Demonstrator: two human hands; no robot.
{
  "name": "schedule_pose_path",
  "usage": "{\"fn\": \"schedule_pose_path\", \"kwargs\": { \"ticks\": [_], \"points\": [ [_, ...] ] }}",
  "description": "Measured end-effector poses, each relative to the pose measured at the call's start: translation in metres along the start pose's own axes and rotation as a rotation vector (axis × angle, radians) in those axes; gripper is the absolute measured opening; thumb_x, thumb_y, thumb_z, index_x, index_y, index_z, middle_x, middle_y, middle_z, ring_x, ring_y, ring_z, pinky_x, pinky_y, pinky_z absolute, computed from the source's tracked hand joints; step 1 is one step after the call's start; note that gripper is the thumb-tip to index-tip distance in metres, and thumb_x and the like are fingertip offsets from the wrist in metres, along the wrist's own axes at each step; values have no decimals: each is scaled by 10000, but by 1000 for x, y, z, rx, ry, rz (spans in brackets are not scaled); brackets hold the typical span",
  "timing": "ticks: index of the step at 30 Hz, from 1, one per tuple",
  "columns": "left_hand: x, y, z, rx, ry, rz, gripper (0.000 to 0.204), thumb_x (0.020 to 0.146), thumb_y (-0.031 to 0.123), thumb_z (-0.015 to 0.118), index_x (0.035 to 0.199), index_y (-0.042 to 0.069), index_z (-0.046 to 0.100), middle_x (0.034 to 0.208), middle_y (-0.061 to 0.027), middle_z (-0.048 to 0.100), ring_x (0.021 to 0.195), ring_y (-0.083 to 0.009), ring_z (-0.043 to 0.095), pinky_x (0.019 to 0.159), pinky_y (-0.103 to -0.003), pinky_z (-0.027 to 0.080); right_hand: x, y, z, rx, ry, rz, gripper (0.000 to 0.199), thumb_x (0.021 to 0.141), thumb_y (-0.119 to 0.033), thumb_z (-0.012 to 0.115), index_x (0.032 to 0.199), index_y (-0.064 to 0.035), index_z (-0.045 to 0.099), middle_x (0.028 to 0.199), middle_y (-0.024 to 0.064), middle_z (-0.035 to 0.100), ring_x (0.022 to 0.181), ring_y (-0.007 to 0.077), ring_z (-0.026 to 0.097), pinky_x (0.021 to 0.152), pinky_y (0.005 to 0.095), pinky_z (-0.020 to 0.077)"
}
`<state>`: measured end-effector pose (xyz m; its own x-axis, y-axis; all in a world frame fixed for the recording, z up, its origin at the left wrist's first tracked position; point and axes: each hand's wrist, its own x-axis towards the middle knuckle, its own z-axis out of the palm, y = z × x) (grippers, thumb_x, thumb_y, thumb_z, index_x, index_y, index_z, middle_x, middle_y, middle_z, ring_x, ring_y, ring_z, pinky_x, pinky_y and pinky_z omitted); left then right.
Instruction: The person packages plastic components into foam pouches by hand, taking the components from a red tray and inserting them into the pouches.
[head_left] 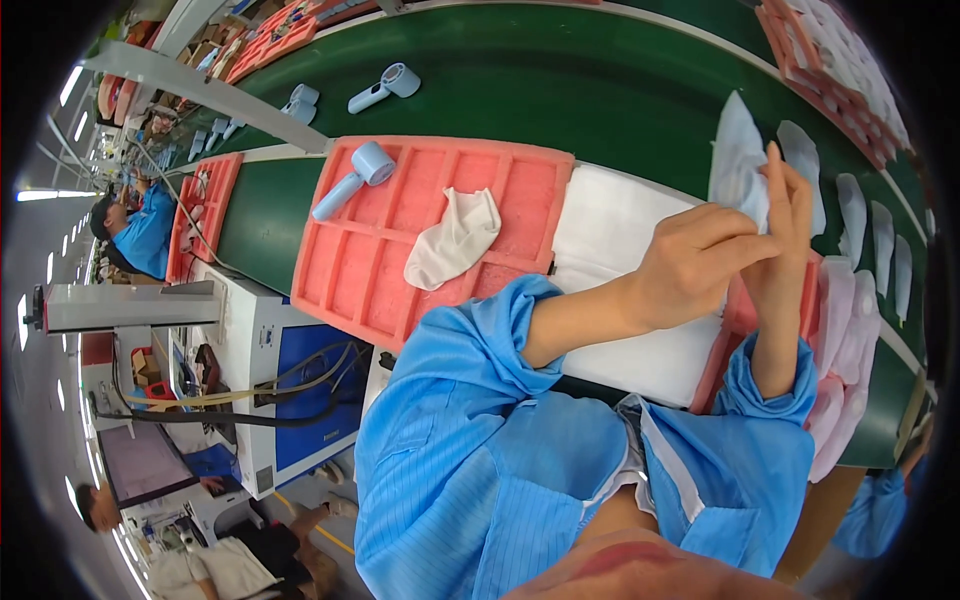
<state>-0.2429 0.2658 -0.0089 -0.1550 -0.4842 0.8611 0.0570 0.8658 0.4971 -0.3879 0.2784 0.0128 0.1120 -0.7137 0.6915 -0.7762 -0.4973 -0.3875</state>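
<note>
Tray (525, 195) Lay Beside Sheets (610, 225) Along Conveyor Belt (560, 80)

A gadget (373, 163) rested across the tray's far left corner, with a cloth (455, 240) nearer and to its right. Sheets lay right of the tray. Behind, more gadgets (399, 80) lined the belt's left; packets (852, 215) lay rightward, beyond a bag (735, 155) at the hands (695, 260).

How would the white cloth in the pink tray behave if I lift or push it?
The white cloth would probably sag when lifted, since it looks soft and wrinkled. Pushed, it seems unlikely to roll, as it lies fairly flat in the pink tray.
</note>
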Motion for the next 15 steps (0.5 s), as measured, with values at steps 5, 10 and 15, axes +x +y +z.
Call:
{"fn": "schedule_pose_path", "kwargs": {
  "ticks": [5,10,15],
  "points": [
    [5,-1,4,156,-34,56,432,630,-62,687,1046,51,655,941,-91,628,738,-258,599,631,-324,503,2,12,2,7,59,39,673,682,-6,705,1317,-29,484,1173,157,497,1067,277,532,881,317,448],
    [12,-6,0,156,-86,-292,586,597,-26,749,1151,74,584,1081,-118,590,786,-276,598,664,-337,512,-9,6,15,386,142,416,622,730,-52,721,1293,-45,458,1186,133,509,1080,261,544,878,314,460],
    [13,-44,-25,252,-16,-98,667,589,5,788,1196,104,532,1168,-119,550,869,-245,594,713,-343,511,-12,-3,8,900,-127,419,647,734,-77,736,1307,-52,438,1205,106,520,1104,250,550,872,340,473]
  ]
}}
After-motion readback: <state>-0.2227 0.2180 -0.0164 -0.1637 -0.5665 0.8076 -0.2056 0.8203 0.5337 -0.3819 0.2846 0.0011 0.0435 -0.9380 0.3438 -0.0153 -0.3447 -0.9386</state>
